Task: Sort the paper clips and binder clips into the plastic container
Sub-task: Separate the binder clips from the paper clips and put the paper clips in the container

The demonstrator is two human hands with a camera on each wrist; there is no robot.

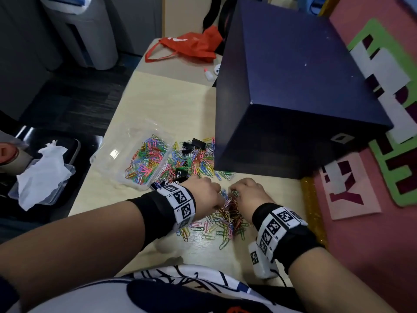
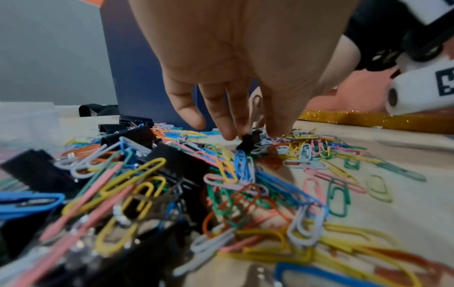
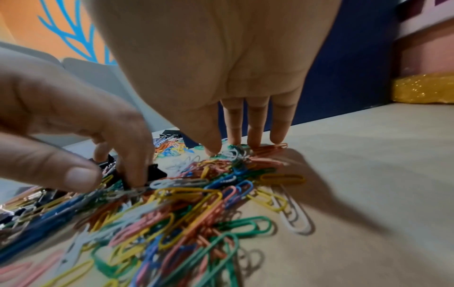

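A clear plastic container (image 1: 117, 152) holding coloured paper clips sits left of centre on the table. Between it and the blue box lie more loose paper clips and black binder clips (image 1: 195, 143). A heap of coloured paper clips (image 1: 228, 213) lies near the front edge between my hands. My left hand (image 1: 208, 192) reaches down into the heap, its fingertips (image 2: 228, 134) pinching a small black binder clip (image 2: 249, 140), also seen from the right wrist (image 3: 153, 172). My right hand (image 1: 247, 192) has straight fingers (image 3: 254, 134) whose tips rest on the paper clips (image 3: 233, 167).
A large dark blue box (image 1: 293, 98) stands close behind the heap on the right. A gold glitter strip (image 1: 312, 211) edges the table against a pink board. A red bag (image 1: 189, 48) and a small glue bottle (image 1: 208, 74) lie farther back. A tray with white tissue (image 1: 42, 175) sits left of the table.
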